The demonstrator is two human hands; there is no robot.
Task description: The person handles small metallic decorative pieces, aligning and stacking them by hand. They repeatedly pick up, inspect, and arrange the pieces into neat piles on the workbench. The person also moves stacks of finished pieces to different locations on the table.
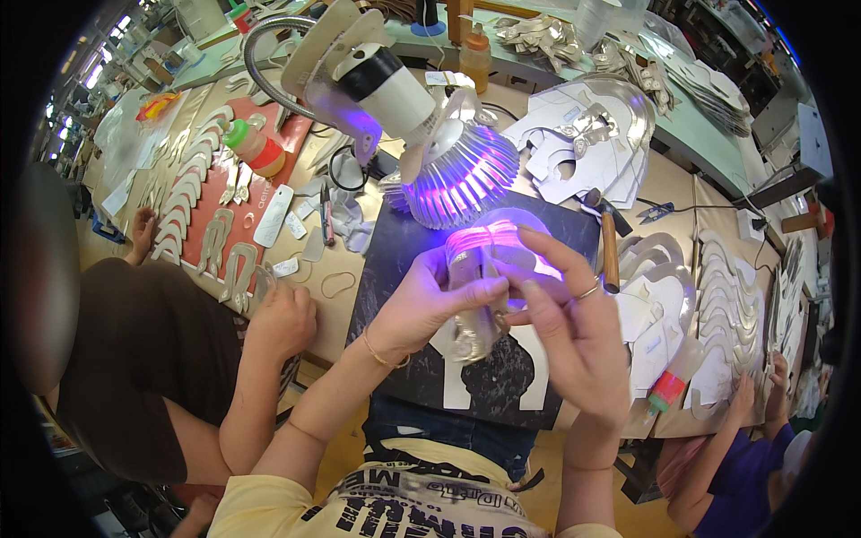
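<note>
Below the finned lamp head [457, 175], which glows violet, I hold a shiny pale-metallic leather piece [471, 339], like a cut shoe-upper part. My left hand [426, 300] grips its left side, with the thumb laid across the front. My right hand [574, 345] pinches the piece's right edge with the lower fingers, while its ringed index finger arches above. The upper part is lit pink-violet, and the fingers hide some of it. Beneath the hands lies a dark board [386, 269] with white cut pieces [456, 381] on it.
A hammer [610, 247] lies right of the board, near stacked pale cut pieces [650, 296]. A green-capped bottle [256, 148] rests on a red mat [269, 211] at left; another bottle [673, 377] lies at right. Co-workers' hands [285, 314] work on both sides.
</note>
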